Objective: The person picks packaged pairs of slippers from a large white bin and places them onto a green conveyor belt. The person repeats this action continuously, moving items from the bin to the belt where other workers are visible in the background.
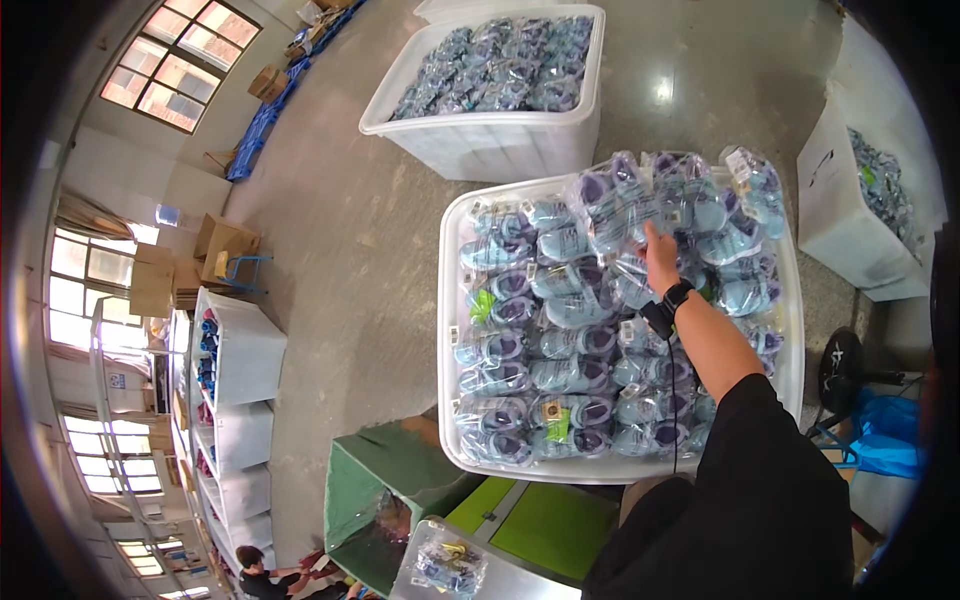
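Note:
My right hand (658, 262) reaches over a large white bin (449, 340). Its fingers are closed on a clear plastic bag of shoes (608, 205), a light blue and purple pair that tilts above the others near the far side. Rows of similar bagged shoes (570, 375) fill the bin almost to its rim. Bright green tags show on a few of them. A dark band (678, 294) with a small black device and a cable sits on my right wrist. My left hand is not in view.
Another white bin (490, 135) full of bagged shoes stands beyond, and a third (840, 200) at the right. Near left are a green box (365, 470) and a metal table (500, 570) with one bagged pair (448, 568). A black fan (840, 370) stands right; a person (262, 575) works lower left.

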Motion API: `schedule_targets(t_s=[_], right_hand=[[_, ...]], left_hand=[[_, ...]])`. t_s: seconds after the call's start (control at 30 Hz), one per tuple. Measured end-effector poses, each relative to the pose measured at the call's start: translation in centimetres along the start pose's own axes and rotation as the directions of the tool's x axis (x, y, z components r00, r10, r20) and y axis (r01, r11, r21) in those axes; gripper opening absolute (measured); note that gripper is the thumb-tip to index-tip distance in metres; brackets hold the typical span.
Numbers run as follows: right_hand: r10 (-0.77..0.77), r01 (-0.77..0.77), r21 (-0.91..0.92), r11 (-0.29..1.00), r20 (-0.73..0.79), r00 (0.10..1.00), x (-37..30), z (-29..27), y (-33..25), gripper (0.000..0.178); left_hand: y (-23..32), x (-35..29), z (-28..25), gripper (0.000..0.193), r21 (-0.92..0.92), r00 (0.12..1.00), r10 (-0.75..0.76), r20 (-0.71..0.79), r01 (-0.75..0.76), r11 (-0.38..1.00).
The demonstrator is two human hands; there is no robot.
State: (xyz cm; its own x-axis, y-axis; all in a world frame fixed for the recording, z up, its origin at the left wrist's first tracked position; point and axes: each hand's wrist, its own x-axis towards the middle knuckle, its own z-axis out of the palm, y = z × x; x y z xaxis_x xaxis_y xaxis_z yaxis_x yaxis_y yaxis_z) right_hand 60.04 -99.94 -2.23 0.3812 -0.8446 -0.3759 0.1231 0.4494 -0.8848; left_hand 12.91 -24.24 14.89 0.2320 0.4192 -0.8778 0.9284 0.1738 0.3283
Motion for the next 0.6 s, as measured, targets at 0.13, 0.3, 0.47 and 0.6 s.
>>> schedule_targets(t_s=[0.13, 0.3, 0.47, 0.6], right_hand=[[0.032, -0.032, -0.001, 0.999, 0.005, 0.999, 1.1, -0.3, 1.3, 0.039], [0.029, -0.026, 0.177, 0.984, -0.015, 0.999, 2.6, 0.6, 1.8, 0.041], [0.28, -0.288, 0.227, 0.93, 0.068, 0.958, 3.5, 1.6, 1.9, 0.058], [0.419, -0.443, 0.178, 0.879, 0.161, 0.894, 1.9, 0.6, 1.7, 0.063]], left_hand=[[-2.1, -1.3, -1.4, 0.053, 0.215, 0.999, 0.048, 0.014, -0.05, 0.975], [-0.5, -2.4, -0.1, 0.053, 0.204, 0.997, 0.07, 0.034, -0.076, 0.976], [3.1, -6.3, 2.2, 0.053, 0.181, 0.977, 0.141, 0.163, -0.17, 0.969], [4.7, -8.0, 2.6, 0.053, 0.09, 0.883, 0.241, 0.403, -0.301, 0.949]])
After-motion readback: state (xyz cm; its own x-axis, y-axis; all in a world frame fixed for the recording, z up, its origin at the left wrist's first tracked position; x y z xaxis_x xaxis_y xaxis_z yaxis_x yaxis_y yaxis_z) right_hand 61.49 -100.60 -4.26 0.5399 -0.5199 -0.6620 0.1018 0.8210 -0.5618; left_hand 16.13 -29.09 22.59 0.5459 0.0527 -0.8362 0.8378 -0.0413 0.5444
